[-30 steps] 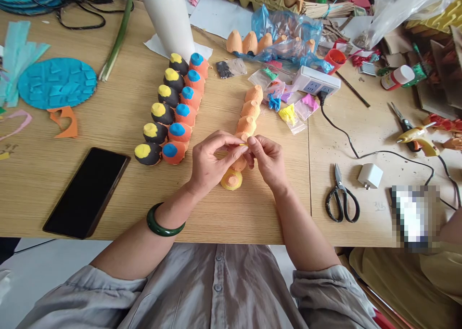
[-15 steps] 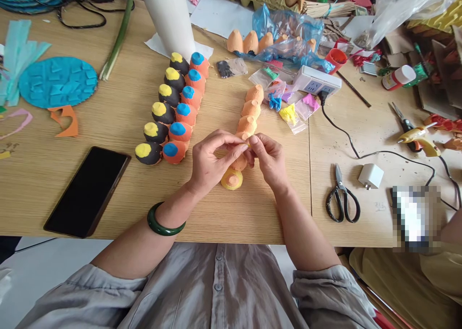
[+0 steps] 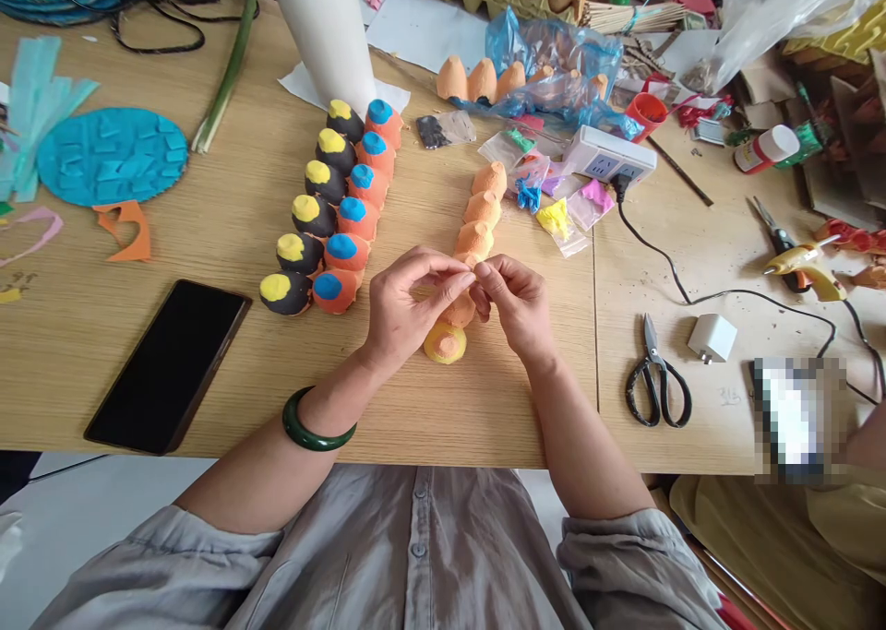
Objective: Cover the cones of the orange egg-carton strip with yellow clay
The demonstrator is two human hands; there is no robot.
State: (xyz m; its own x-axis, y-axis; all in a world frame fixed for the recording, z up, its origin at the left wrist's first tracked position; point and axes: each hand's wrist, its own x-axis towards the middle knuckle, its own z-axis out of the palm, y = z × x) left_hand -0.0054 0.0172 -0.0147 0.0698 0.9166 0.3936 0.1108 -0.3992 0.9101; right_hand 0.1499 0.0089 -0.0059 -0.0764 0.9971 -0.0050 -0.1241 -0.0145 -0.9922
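Observation:
My left hand (image 3: 415,300) and my right hand (image 3: 516,303) meet fingertip to fingertip over an orange egg-carton strip (image 3: 483,209). Thumbs and forefingers of both are pinched on a small bit of yellow clay, almost hidden by the fingers now. The strip's nearest cup (image 3: 445,344) has a yellow ring around its bare orange tip. Its middle cups are partly covered by my hands. To the left stand two finished-looking rows: black cups with yellow tops (image 3: 305,209) and orange cups with blue tops (image 3: 352,209).
A phone (image 3: 170,367) lies at left, scissors (image 3: 657,372) and a white charger (image 3: 712,338) at right. Bags of coloured clay (image 3: 554,217) sit beside a power strip (image 3: 609,155). Behind stands a white bottle (image 3: 325,35). A glue gun (image 3: 807,266) lies far right, near another person's arm.
My hands stay nearly in place, with small finger movements. The yellow bit that showed between the fingertips is now mostly covered.

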